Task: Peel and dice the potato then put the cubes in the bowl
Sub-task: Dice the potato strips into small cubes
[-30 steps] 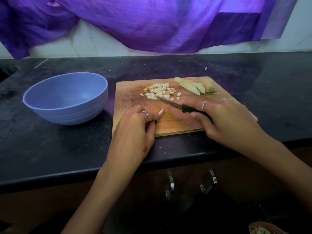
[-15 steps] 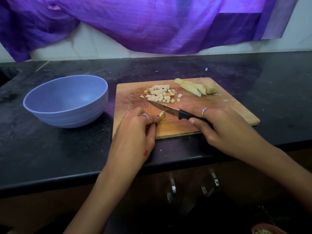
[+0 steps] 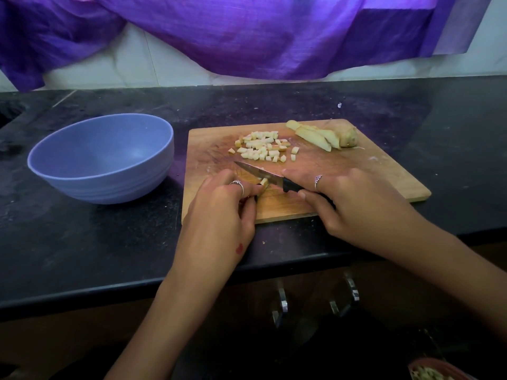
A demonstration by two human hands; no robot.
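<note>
On the wooden cutting board (image 3: 384, 176) my left hand (image 3: 222, 212) pinches a small potato strip (image 3: 264, 182) near the front edge. My right hand (image 3: 354, 204) grips the black handle of a knife (image 3: 263, 174), its blade lying across the tip of that strip. A pile of potato cubes (image 3: 263, 149) sits at the board's middle back. Longer potato slices (image 3: 323, 135) lie at the back right. The blue bowl (image 3: 101, 157) stands empty to the left of the board.
The board rests on a black counter (image 3: 82, 242) whose front edge runs below my wrists. Purple cloth (image 3: 247, 31) hangs over the wall behind. A small container with scraps (image 3: 433, 371) shows at the bottom right corner.
The knife blade has come down and toward me, from above the cubes onto the strip held by my left hand. My left hand stayed in place.
</note>
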